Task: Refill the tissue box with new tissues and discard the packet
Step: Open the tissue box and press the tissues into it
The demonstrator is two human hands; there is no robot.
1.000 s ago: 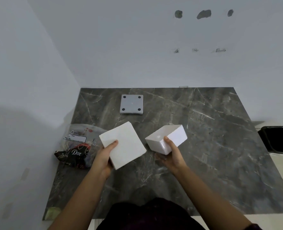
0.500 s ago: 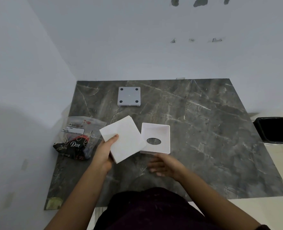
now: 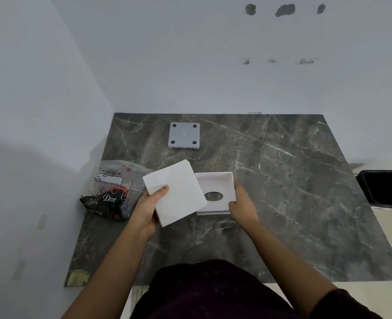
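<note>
Head view: right hand (image 3: 242, 203) now grips the upturned white square tissue box (image 3: 218, 185), set down on the grey marble table (image 3: 282, 192). Left hand (image 3: 148, 207) holds a white tissue stack (image 3: 179, 192), ready for loading.

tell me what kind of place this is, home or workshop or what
Probably a plain room in a home, though it's hard to be sure. A dark marble-look table sits in the corner of bare white walls, a black bin stands on the tiled floor beside it, and a tissue packet lies on the table.

tissue stack (image 3: 176, 192) hides box (image 3: 215, 183) left edge, bin (image 3: 383, 189) cropped
</note>
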